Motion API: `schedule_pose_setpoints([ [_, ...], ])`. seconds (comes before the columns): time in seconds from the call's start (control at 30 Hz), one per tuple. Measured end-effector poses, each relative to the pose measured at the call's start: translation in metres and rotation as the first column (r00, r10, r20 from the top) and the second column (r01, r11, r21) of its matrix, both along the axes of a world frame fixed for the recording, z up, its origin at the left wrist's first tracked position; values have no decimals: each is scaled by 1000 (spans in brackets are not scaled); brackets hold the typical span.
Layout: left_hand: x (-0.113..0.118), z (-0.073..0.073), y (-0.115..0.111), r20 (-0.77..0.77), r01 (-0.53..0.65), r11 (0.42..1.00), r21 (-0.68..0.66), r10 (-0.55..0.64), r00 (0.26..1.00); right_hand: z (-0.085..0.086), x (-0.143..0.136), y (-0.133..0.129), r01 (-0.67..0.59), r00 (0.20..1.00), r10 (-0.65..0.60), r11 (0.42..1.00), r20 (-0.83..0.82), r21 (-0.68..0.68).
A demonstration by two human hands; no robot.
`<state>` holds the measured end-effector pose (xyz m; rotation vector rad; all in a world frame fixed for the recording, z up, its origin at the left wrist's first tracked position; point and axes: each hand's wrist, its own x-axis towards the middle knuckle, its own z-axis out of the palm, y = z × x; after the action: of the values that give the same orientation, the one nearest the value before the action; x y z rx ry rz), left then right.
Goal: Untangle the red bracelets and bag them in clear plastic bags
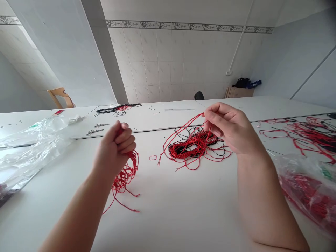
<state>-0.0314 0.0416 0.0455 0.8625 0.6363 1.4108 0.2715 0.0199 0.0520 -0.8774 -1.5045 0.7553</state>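
Note:
My left hand (115, 145) is closed in a fist around a bundle of red cords (126, 178), whose loops and knotted ends hang below it. Raised at the right, my right hand (225, 124) pinches a red braided cord (180, 126) between thumb and fingers. That cord droops to the left, with knots near its ends. Behind and below it a pile of red and black cords (193, 145) lies on the white table. Between the hands there is a small red rectangular outline (153, 158) on the tabletop.
Clear plastic bags (39, 134) lie at the left, near two pairs of scissors (96, 132). Farther back are black and red cords (118, 109) and a ruler-like strip (180, 110). At the right, more cords (312, 134) and a bag of red cords (309, 196).

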Motion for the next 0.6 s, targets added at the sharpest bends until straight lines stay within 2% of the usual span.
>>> schedule_pose_setpoints([
  [0.07,6,-15,6,-94,109,992,-65,-115,989,0,-10,-3,-66,993,70,997,-91,40],
  [0.13,12,-30,9,-230,199,973,-117,-221,948,0,-18,-6,-101,982,114,991,-148,92],
  [0.23,20,-47,11,-438,288,944,-161,-330,836,-1,-27,-9,-119,974,148,979,-173,167],
  [0.3,24,-54,11,-522,315,932,-179,-362,773,-2,-31,-9,-117,977,147,975,-157,187],
  [0.43,32,-60,9,-557,318,928,-194,-371,743,-3,-35,-10,-99,987,120,977,-104,189],
  [0.6,40,-69,8,-537,340,913,-227,-408,738,-3,-40,-12,-155,971,194,953,-136,259],
])
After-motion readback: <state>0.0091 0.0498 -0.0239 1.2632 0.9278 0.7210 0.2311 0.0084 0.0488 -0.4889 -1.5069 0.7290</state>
